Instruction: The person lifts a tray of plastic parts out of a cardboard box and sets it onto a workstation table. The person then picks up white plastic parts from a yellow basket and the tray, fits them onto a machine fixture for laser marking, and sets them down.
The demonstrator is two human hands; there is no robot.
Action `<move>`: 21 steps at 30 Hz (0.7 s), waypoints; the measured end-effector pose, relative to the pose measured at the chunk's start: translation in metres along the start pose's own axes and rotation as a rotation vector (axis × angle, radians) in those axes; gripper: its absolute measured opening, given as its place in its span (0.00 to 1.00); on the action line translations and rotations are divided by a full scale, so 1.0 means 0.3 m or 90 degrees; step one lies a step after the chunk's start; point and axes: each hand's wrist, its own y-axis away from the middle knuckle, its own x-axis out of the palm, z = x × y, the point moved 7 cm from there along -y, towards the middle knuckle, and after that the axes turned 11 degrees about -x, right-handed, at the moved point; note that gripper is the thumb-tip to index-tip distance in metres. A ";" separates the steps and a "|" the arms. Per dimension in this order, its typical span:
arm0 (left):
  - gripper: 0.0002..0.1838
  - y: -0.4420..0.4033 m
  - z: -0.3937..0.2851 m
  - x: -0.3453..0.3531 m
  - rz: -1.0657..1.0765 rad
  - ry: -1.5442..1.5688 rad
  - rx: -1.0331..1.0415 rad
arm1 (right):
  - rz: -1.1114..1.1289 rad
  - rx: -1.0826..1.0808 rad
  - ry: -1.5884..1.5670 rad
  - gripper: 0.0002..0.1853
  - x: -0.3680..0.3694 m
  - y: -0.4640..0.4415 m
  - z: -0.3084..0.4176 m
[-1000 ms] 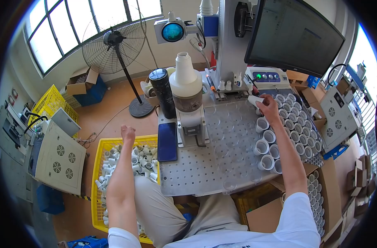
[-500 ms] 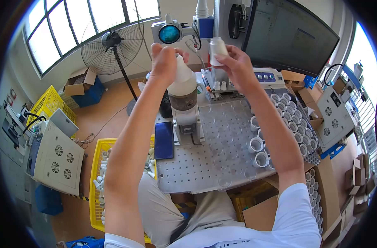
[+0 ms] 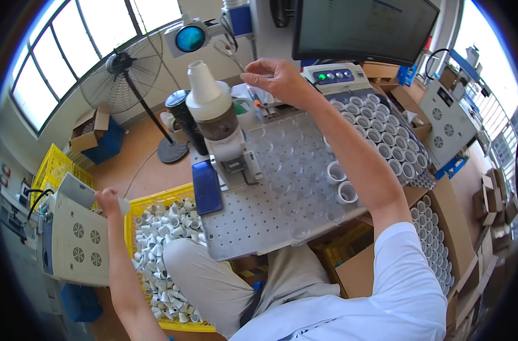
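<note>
My left hand [image 3: 106,201] is out at the left, above the edge of the yellow crate [image 3: 135,209]. Its closed fingers hold a white plastic fitting [image 3: 124,206], smeared by motion. My right hand [image 3: 273,79] hovers over the back of the perforated metal plate, fingers loosely bent and apart, with nothing visible in them. To its left stands a holding fixture [image 3: 234,156], topped by a white cone-shaped piece [image 3: 204,88] with a narrow neck. Many similar white fittings [image 3: 171,227] lie loose in the crate.
Rows of white cups [image 3: 378,128] stand on the right of the perforated plate [image 3: 242,227]. A dark blue phone [image 3: 206,187] lies at its left edge. Behind are a lens head [image 3: 191,38], a monitor [image 3: 361,31] and a control box [image 3: 336,77]. A carton [image 3: 455,250] holds more cups.
My left hand has swung from the fixture's top down-left to the crate with a white fitting. The fitting formerly in my right hand is no longer there. The view has turned.
</note>
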 end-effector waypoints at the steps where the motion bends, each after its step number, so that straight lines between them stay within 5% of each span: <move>1: 0.10 -0.007 0.110 0.005 -0.032 -0.094 0.062 | 0.006 0.003 0.110 0.28 -0.096 0.012 -0.037; 3: 0.09 0.006 0.234 0.024 0.081 0.057 -0.082 | -0.005 0.073 0.327 0.28 -0.292 0.081 -0.199; 5: 0.08 0.038 0.229 0.095 0.072 0.009 -0.040 | 0.132 0.214 0.494 0.31 -0.413 0.166 -0.339; 9: 0.07 0.110 0.055 0.287 0.030 0.038 0.053 | 0.167 0.263 0.563 0.35 -0.470 0.307 -0.461; 11: 0.08 0.202 -0.097 0.383 0.167 0.238 -0.143 | 0.200 0.229 0.502 0.35 -0.432 0.349 -0.475; 15: 0.08 0.228 -0.051 0.668 0.148 0.046 -0.102 | 0.310 0.321 0.560 0.34 -0.395 0.395 -0.493; 19: 0.11 0.395 -0.105 0.645 0.141 -0.092 -0.001 | 0.296 0.301 0.562 0.34 -0.414 0.395 -0.513; 21: 0.12 0.346 0.041 0.702 0.260 0.035 -0.151 | 0.330 0.361 0.590 0.34 -0.427 0.394 -0.528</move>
